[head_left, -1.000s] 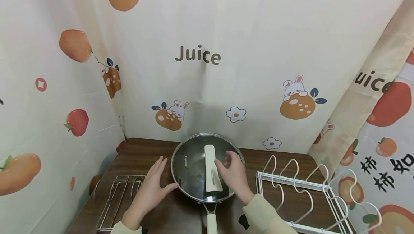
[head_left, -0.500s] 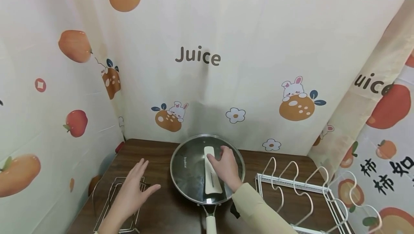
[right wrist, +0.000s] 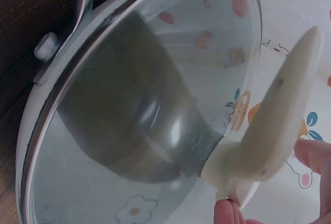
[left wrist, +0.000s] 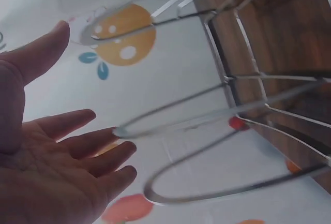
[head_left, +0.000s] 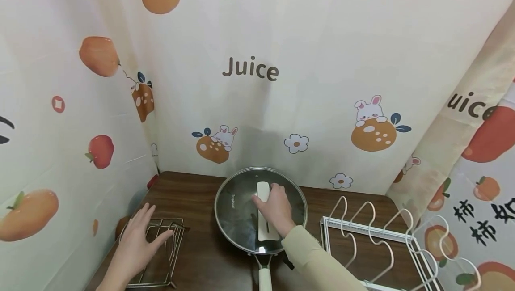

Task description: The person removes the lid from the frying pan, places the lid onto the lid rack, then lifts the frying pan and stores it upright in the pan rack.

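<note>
Head view: the right hand [head_left: 277, 207] is hovering low over the pale lid handle [head_left: 264, 230], its thumb lying across toward one side and its fingers curving down the other. The glass lid [head_left: 239, 221] is covering the pan [right wrist: 32, 131], which is resting on the brown wooden table [head_left: 201, 242] near the patterned cloth [head_left: 281, 23], with its cream pan handle [head_left: 264, 278] pointing toward the person. In the right wrist view, the thumb is standing right beside the lid handle's raised bar while fingertips are showing at the lower end of its base; whether they are actually pinching it cannot be told. The dark glass is reflecting the fruit and flower prints, and the metal-edged rim is sitting on the pan's wall. On the person's other side, the left hand [head_left: 134, 242] is hanging over the metal wire rack [left wrist: 228, 80], thumb held well away from the fingers. The left wrist view is showing that hand palm-side, fingers spread and holding nothing; one fingertip is overlapping the end of a wire loop, though contact cannot be made out. To the right of the pan, a white rack [head_left: 370, 230] with wavy uprights is standing on the table, and a pale sleeve [head_left: 318, 259] is covering the right forearm.
</note>
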The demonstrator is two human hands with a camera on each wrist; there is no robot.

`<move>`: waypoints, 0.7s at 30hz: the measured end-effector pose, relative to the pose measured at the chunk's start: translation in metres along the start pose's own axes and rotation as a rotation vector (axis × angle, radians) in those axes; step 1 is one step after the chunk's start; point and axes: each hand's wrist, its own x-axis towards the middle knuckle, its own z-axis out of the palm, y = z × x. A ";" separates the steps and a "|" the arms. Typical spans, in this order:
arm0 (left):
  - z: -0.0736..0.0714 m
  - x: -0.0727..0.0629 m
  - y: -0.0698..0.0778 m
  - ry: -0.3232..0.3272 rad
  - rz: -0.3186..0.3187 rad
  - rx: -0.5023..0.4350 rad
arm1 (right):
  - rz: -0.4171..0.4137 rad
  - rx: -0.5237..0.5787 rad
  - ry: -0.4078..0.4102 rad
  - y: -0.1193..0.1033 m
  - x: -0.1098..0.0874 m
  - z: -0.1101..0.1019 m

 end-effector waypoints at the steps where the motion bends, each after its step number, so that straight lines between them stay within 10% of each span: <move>1: -0.001 -0.001 -0.002 0.000 -0.011 0.005 | 0.003 -0.001 0.002 0.000 0.000 0.001; 8: 0.000 -0.007 -0.017 0.058 -0.054 0.024 | -0.008 -0.005 0.036 0.001 -0.001 0.008; 16: 0.006 -0.012 -0.033 0.333 0.066 0.058 | -0.009 -0.047 0.053 0.005 -0.007 0.016; 21: 0.006 -0.011 -0.040 0.379 0.087 0.070 | -0.003 -0.019 0.072 0.008 -0.008 0.021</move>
